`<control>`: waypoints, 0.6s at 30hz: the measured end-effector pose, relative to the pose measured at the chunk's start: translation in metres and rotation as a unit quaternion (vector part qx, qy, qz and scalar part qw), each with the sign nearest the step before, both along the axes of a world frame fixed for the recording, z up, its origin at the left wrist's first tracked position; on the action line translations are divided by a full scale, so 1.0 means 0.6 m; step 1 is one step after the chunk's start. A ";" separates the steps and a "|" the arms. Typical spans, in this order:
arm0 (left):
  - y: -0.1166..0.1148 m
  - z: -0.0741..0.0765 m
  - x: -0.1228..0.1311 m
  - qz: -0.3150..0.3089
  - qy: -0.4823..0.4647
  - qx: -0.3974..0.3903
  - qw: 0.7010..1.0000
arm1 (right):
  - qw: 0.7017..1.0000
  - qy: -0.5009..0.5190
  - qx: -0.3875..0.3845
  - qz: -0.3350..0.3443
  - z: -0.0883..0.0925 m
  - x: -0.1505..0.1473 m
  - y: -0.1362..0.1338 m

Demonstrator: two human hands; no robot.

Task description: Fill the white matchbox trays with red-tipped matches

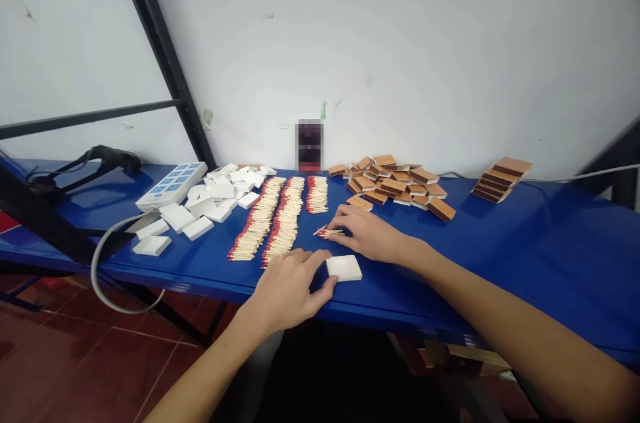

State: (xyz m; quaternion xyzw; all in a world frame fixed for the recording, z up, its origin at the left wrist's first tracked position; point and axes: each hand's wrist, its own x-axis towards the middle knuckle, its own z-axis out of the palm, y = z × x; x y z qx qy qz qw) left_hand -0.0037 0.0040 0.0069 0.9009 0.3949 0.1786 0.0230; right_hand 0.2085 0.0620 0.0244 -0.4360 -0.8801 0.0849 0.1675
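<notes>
1. White and shallow, a small tray (345, 268) lies near the front edge of the blue surface (510, 243), about midway along it.
2. The tray's left end is gripped between thumb and index finger of the left hand (295, 284); the other fingers are bent beside it.
3. Just behind the tray, a small bunch of matches (331, 233) is pinched by the bent, closed fingers of the right hand (369, 234); whether it is lifted cannot be told.
4. Beyond the left hand, two long rows of matches (257, 220) are laid from near the back edge towards the front edge, red heads to the left; a shorter row (317, 195) is set to their right, nearer the back edge.
5. Left of the rows, loose white trays (217, 191) are heaped, and a white power strip (173, 186) is placed beside them.
6. Right of the rows, brown matchbox covers (395, 188) are piled near the back edge.
7. Towards the right end, more covers are stacked in a leaning pile (500, 180).
8. Near the back left corner, a black object (107, 160) is seen.
</notes>
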 end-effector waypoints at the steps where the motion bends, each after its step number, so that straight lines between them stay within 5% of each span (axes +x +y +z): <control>1: 0.000 0.000 0.000 -0.001 -0.001 0.001 1.000 | 1.000 0.001 0.001 0.007 0.000 0.001 0.002; 18: -0.004 -0.002 -0.005 0.011 -0.028 0.004 1.000 | 0.999 -0.018 -0.026 0.036 0.004 0.010 0.007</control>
